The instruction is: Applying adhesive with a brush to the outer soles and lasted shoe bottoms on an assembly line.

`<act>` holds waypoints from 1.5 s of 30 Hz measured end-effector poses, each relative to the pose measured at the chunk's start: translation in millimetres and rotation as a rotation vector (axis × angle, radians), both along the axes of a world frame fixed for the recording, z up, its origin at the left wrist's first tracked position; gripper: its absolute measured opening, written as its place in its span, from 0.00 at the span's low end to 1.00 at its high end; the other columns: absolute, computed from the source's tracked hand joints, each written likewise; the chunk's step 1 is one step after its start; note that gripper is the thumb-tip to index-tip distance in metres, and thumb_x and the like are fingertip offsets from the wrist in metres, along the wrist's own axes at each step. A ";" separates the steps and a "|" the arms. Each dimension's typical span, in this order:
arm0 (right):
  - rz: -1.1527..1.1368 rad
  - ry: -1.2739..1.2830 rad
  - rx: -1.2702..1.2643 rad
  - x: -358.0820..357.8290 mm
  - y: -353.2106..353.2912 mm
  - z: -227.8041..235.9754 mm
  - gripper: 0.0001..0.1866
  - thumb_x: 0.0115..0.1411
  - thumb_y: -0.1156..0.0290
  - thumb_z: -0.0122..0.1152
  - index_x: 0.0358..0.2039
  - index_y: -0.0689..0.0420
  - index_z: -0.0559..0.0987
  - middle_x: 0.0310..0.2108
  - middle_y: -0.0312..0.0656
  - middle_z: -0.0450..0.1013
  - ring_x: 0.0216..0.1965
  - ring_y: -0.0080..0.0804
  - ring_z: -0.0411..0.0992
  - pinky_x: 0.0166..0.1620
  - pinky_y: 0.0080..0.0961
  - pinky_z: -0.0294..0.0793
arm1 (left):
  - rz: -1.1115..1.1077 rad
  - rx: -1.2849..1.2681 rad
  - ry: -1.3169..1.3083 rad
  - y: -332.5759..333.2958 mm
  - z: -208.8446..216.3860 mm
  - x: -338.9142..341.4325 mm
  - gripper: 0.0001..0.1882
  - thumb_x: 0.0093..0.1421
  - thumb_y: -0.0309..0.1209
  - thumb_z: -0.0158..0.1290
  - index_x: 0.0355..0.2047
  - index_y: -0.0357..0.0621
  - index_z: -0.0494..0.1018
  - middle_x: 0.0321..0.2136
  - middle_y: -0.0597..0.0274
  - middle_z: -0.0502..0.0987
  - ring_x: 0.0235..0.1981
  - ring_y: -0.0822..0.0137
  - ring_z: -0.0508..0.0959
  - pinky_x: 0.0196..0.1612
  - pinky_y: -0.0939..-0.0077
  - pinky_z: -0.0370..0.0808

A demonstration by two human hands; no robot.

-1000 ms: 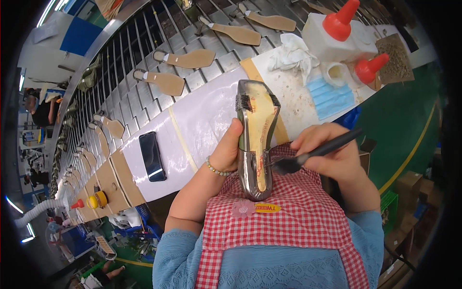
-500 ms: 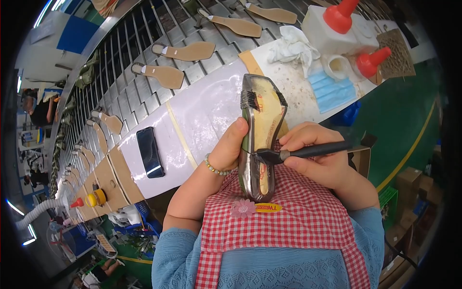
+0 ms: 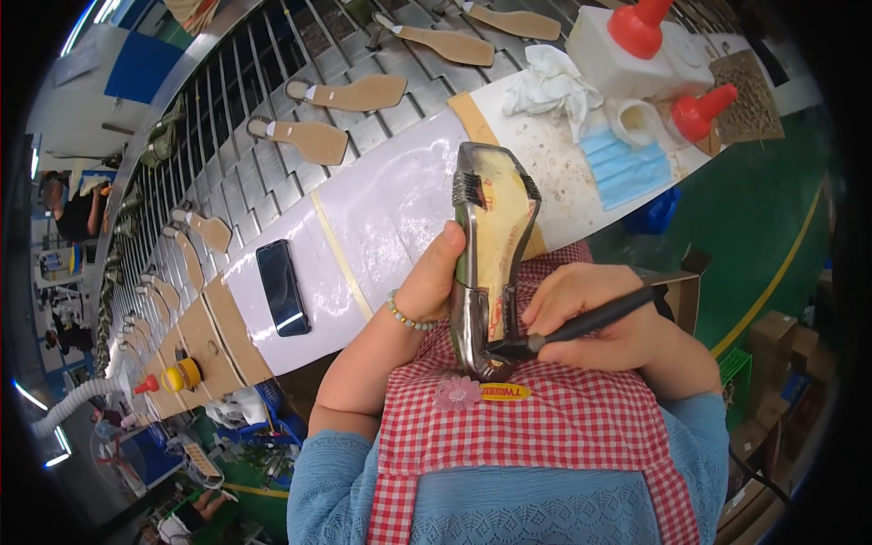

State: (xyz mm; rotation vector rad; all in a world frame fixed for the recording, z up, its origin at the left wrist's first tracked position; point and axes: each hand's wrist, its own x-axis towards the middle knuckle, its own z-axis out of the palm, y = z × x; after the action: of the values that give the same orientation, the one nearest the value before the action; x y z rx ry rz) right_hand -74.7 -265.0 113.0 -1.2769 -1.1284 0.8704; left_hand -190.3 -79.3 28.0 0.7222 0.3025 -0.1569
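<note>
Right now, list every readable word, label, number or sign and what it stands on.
Yellow underside of the shoe: red print, partly legible; wording not copied.
Yellow badge on the checked apron: reddish lettering, partly blurred; wording not copied.
Tan soles: tiny marks, too small to read.
</note>
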 end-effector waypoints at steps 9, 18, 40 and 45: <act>-0.401 0.503 0.205 13.7 -3.4 -10.6 0.11 0.53 0.77 0.61 0.36 0.64 0.72 0.37 0.49 0.74 0.40 0.30 0.73 0.47 0.26 0.71 | 0.481 0.412 -0.230 45.3 -12.0 -9.6 0.56 0.39 0.61 0.63 0.61 0.45 0.52 0.53 0.55 0.64 0.53 0.58 0.69 0.56 0.60 0.67; -0.555 0.313 0.063 2.8 20.2 -49.2 0.09 0.54 0.81 0.59 0.37 0.62 0.73 0.40 0.46 0.72 0.43 0.27 0.70 0.49 0.24 0.68 | 0.567 1.106 -0.263 8.9 -30.4 -59.4 0.52 0.40 0.39 0.70 0.58 0.42 0.48 0.53 0.49 0.63 0.61 0.56 0.60 0.62 0.64 0.57; -0.646 -0.044 -0.016 -3.2 52.9 -75.8 0.07 0.51 0.77 0.65 0.31 0.61 0.76 0.30 0.37 0.73 0.32 0.24 0.71 0.37 0.20 0.69 | 0.450 1.234 -0.321 8.7 -40.9 -73.6 0.58 0.36 0.38 0.73 0.61 0.51 0.44 0.55 0.56 0.55 0.63 0.53 0.55 0.64 0.60 0.57; -0.456 -0.048 -0.035 -6.7 47.1 -66.7 0.06 0.51 0.82 0.62 0.31 0.62 0.76 0.34 0.42 0.72 0.36 0.25 0.71 0.39 0.20 0.69 | 0.489 1.243 -0.344 6.7 -39.9 -72.3 0.58 0.36 0.37 0.73 0.60 0.51 0.44 0.55 0.55 0.55 0.63 0.53 0.56 0.64 0.60 0.57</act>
State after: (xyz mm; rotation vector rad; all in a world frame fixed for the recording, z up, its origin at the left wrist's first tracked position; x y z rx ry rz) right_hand -81.4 -217.9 46.4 -1.5128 -0.8110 0.5211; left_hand -262.6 -72.6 -11.9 1.8425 0.2142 0.6839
